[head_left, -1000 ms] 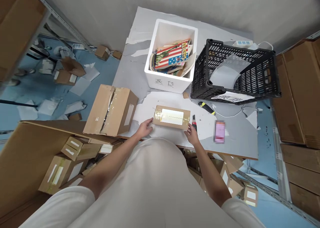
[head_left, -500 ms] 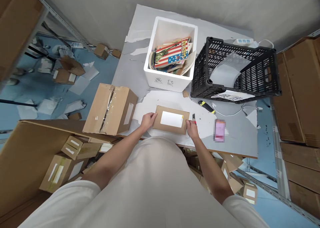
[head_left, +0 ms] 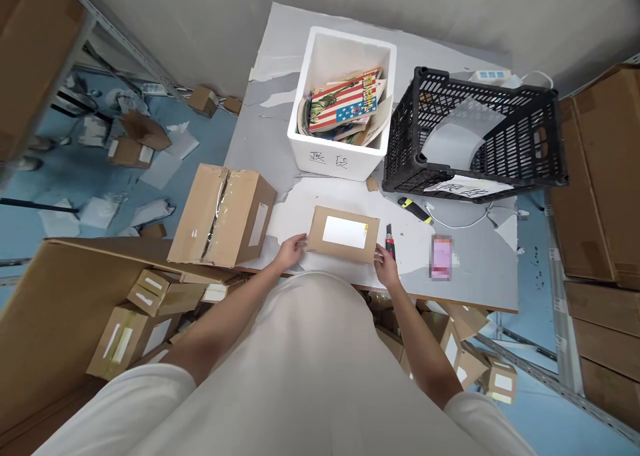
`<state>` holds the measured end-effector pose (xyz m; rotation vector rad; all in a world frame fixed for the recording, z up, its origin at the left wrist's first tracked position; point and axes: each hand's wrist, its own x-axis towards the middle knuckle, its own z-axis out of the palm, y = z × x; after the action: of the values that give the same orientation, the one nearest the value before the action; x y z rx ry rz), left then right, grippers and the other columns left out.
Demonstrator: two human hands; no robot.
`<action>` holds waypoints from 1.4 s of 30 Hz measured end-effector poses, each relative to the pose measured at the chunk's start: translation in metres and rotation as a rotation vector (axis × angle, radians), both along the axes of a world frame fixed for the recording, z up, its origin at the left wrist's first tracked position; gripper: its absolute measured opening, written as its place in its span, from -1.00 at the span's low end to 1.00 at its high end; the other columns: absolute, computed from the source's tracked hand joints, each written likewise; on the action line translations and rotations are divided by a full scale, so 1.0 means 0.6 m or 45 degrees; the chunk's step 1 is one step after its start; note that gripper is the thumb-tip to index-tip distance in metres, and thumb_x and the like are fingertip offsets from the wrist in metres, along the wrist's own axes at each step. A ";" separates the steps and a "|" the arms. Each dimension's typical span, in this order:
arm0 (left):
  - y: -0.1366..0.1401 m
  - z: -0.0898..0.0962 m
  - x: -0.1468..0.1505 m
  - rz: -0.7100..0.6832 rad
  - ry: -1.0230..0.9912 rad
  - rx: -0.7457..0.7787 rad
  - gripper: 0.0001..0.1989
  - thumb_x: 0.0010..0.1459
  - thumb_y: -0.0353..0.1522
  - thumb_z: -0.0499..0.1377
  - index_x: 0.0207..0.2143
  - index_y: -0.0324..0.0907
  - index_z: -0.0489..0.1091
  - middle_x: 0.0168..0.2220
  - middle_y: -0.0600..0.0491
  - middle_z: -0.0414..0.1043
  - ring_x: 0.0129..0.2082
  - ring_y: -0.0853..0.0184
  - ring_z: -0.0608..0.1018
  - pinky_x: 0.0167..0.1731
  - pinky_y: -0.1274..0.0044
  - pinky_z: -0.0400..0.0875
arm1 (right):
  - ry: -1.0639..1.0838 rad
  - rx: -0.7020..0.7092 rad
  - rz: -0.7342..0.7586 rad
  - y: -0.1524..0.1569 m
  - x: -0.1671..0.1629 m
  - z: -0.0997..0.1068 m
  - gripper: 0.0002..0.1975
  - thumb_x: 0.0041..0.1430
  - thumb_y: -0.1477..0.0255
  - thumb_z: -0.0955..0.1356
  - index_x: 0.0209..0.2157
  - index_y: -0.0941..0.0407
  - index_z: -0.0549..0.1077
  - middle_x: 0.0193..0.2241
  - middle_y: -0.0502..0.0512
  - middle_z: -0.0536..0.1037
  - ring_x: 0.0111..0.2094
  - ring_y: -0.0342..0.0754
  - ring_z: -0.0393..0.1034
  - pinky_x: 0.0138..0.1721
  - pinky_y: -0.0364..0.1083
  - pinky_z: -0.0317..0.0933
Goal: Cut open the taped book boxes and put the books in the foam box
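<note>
I have the small carton (head_left: 343, 234) lying on the tabletop (head_left: 477, 269), right in front of the shirt, its white label (head_left: 345, 232) facing up. The left hand (head_left: 291, 251) sits between 8 and 9 o'clock of it, fingers loosely spread, fingertips right beside the near end; I can't tell whether they touch. The right hand (head_left: 385, 268) is at 4 o'clock, fingers bent at the lower right corner. I can't tell from here whether those have closed on the cardboard or merely rest against it.

Just beyond that end, at 3 o'clock, lies the red-and-black cutter (head_left: 391, 241); the right hand is so near its lower end that I can't judge whether they touch. The yellow-and-black cutter (head_left: 416, 211) lies between 2 and 3 o'clock, near the black crate (head_left: 425, 167). The large carton (head_left: 223, 216) stands at 9 o'clock, the white foam box (head_left: 340, 159) at 12.

The label's print is too small for me to read, and the carton's underside is hidden. A pink item (head_left: 441, 257) past 3 o'clock is pixelated beyond recognition. The books (head_left: 345, 106) in the foam box overlap, so most covers are covered up. At 6 o'clock the shirt (head_left: 325, 356) blocks part of the boxes below, and my view cuts off the stacked cartons (head_left: 603, 183) on the right.
</note>
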<state>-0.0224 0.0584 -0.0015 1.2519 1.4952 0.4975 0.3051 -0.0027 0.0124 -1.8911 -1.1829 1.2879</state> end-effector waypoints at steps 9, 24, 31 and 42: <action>-0.022 0.003 0.026 0.020 -0.256 -0.095 -0.40 -0.10 -0.22 0.28 0.02 -0.23 0.36 0.01 -0.13 0.46 0.01 0.17 0.49 0.03 0.34 0.34 | 0.074 -0.018 0.014 -0.019 -0.037 0.004 -0.34 0.03 0.35 0.31 0.20 0.08 0.16 0.08 0.23 0.40 0.01 0.05 0.37 -0.03 0.08 0.30; 0.025 0.121 0.042 -0.080 0.375 0.227 -0.63 0.00 -0.07 0.20 -0.35 -0.20 0.41 -0.43 0.04 0.37 -0.38 0.30 0.43 -0.31 0.48 0.31 | -0.539 0.094 0.253 0.059 -0.026 0.082 -0.42 0.27 0.04 0.02 -0.36 0.12 0.46 -0.34 0.23 0.52 -0.28 0.08 0.37 -0.22 -0.01 0.20; 0.006 0.100 0.039 -0.007 0.333 0.238 -0.61 -0.01 -0.07 0.22 -0.28 -0.20 0.40 -0.39 0.04 0.35 -0.38 0.32 0.40 -0.32 0.49 0.31 | -0.272 0.011 0.113 0.042 -0.024 0.067 -0.44 0.17 -0.04 0.15 -0.23 0.14 0.46 -0.31 0.18 0.55 -0.29 0.04 0.40 -0.27 -0.04 0.23; -0.008 0.097 0.057 0.167 0.234 0.208 -0.29 0.05 -0.08 0.20 0.16 -0.24 0.11 -0.10 -0.07 0.32 -0.26 0.33 0.43 -0.30 0.49 0.38 | -0.817 -0.245 -0.023 0.014 0.047 -0.003 -0.36 0.01 0.18 0.37 0.10 0.17 0.27 -0.01 0.40 0.34 0.04 0.30 0.23 -0.05 0.18 0.19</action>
<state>0.0115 0.0534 0.0567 1.3615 1.7271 0.6149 0.3335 0.0059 0.0108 -2.5603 -1.3687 0.8178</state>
